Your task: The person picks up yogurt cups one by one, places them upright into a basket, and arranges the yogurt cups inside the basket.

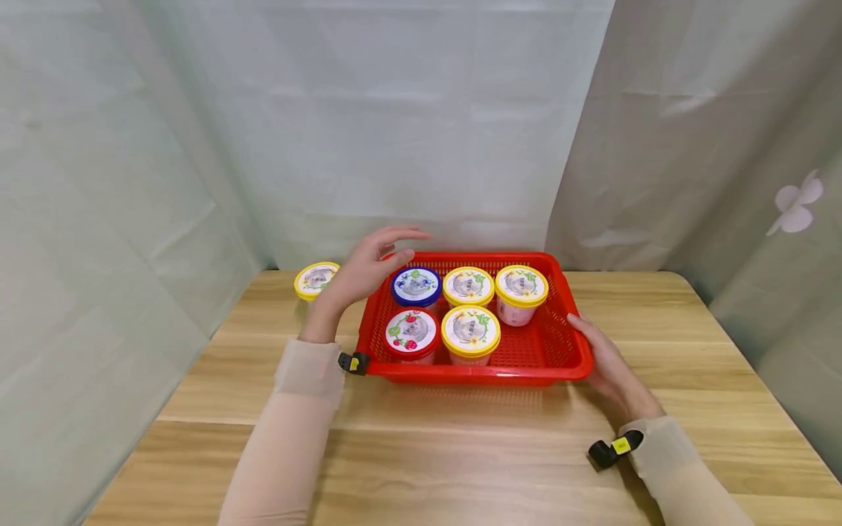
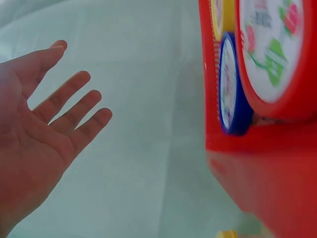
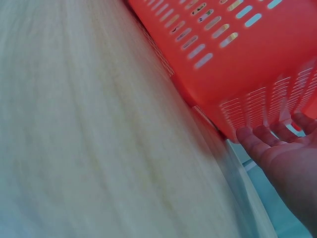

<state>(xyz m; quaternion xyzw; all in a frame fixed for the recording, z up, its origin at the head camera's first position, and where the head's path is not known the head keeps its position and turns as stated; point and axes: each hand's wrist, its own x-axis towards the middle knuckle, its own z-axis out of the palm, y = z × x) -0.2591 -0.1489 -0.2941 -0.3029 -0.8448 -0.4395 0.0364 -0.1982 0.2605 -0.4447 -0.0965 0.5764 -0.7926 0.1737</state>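
A red plastic basket (image 1: 460, 375) holds several lidded tubs. Among them are a blue-lidded tub (image 1: 416, 286), a red-lidded tub (image 1: 411, 333) with a strawberry print, and three yellow-lidded tubs (image 1: 470, 331). My left hand (image 1: 371, 267) hovers by the basket's back left corner; its fingers are spread and hold nothing, as the left wrist view also shows. At the basket's right side is my right hand (image 1: 608, 361), thumb at the rim. Its fingers (image 3: 255, 144) lie against the slotted outer wall in the right wrist view.
Another yellow-lidded tub (image 1: 316, 280) stands outside the basket, at the table's back left, beyond my left wrist. The wooden table (image 1: 447, 460) ends at pale curtains (image 1: 395, 131) behind and at both sides. Each wrist wears a small black camera (image 1: 355, 363).
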